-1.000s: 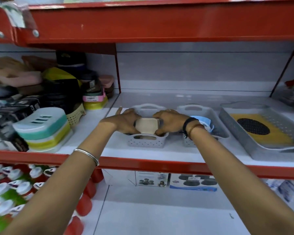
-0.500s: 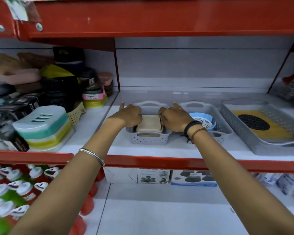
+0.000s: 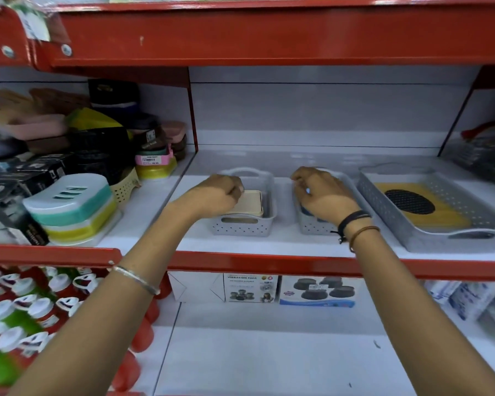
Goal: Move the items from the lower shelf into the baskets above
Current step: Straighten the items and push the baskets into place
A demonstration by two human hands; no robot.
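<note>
A beige lidded box lies flat inside a small grey perforated basket on the upper shelf. My left hand is curled at the box's left corner and touches it; its grip is hidden. My right hand hovers, fingers loosely bent, over a second grey basket and covers most of a blue item in it. On the lower shelf stand a vibration pads box and a box with a blue base.
A large grey tray with a yellow mat sits at the right. Stacked soap cases and assorted plasticware crowd the left bay. Red and green bottles fill the lower left. A red beam runs overhead.
The beige box went down into the small basket. My right hand then left it and moved right over the second basket. My left hand stayed at the box's left corner.
</note>
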